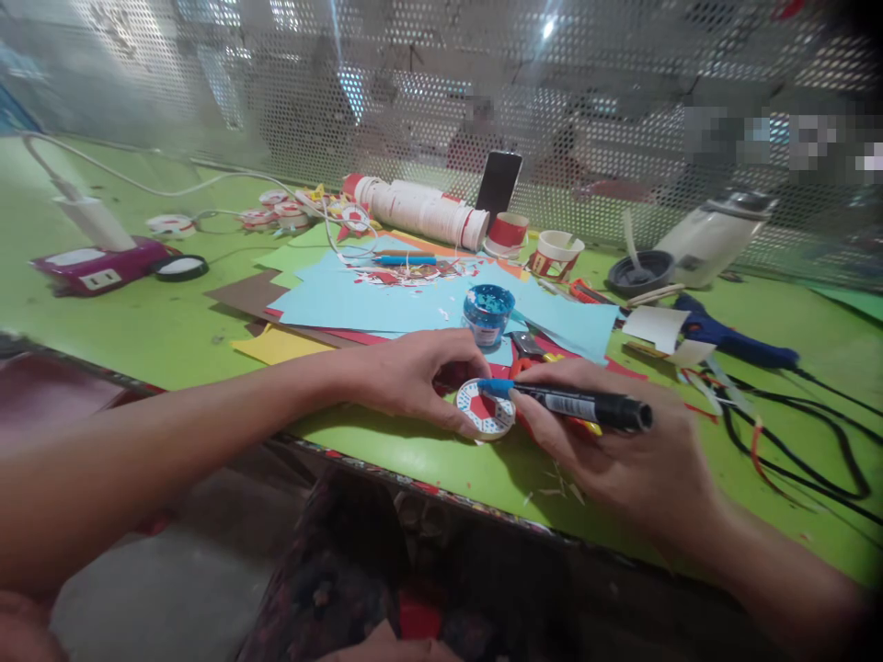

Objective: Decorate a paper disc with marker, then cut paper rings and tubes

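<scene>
A white disc (485, 411) with a red centre and blue flecks is pinched at its left edge by the left hand (420, 377), near the close edge of the green surface (386, 439). A black marker (593, 407) is grasped by the right hand (624, 450), its blue end held over the disc. Just beyond, an open jar (488, 317) is smeared with blue; far right, a pale stick (629, 237) is propped in a dark bowl (652, 278).

Left hand (407, 375) and right hand (631, 455) curl close together (forearms (172, 450) slanting inward).
</scene>
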`<state>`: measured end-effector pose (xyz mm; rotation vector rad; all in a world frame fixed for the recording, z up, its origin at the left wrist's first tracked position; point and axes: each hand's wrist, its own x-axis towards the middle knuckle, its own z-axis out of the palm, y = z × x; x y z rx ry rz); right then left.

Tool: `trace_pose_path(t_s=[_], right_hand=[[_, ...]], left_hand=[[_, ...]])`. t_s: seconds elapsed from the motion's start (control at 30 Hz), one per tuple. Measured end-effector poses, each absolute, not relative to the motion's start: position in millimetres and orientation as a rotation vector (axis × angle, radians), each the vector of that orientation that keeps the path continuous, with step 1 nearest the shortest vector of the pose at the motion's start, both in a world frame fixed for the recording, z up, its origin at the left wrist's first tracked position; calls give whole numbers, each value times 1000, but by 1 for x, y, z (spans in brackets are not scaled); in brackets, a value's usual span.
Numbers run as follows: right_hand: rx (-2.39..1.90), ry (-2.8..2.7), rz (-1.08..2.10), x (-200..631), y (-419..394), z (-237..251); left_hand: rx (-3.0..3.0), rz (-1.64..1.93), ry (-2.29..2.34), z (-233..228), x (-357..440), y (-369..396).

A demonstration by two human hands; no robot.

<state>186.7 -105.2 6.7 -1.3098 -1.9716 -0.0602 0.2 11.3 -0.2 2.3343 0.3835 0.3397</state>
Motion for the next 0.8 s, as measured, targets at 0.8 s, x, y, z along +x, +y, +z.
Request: trace_pose_path(t_s=[0.8], right_hand=[[-1386,-1644,78,180,-109,10]], left_hand=[[2347,309,378,0,-1,12]])
